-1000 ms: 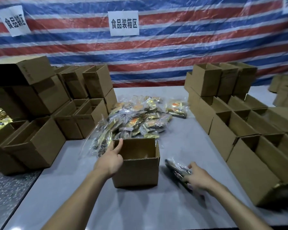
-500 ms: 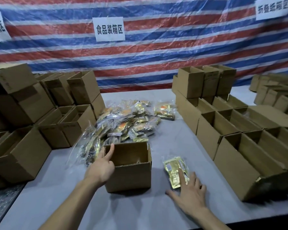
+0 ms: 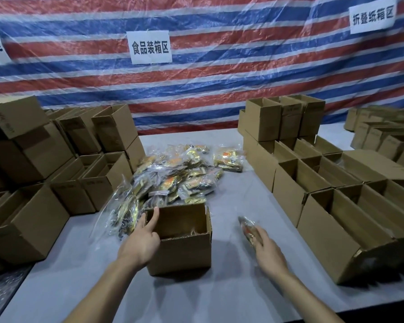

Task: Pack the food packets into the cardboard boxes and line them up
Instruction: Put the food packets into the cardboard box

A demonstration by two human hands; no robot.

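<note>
Fingers point(image 3: 152, 221) of the left hand point(image 3: 139, 244) clasp the left rim of the open cardboard box point(image 3: 182, 255), thumb hooked inside its wall and the rest outside. That box stands on the grey table point(image 3: 243, 292), just in front of the heap of food packets point(image 3: 173, 180). Just right of the box, the right hand point(image 3: 267, 249) holds one food packet point(image 3: 247, 227), fingers curled along it, though motion blur hides the exact grip. Rows of open boxes point(image 3: 324, 229) line the table's right side, and stacked boxes point(image 3: 33, 217) stand at the left before a striped tarp point(image 3: 219, 78).
</note>
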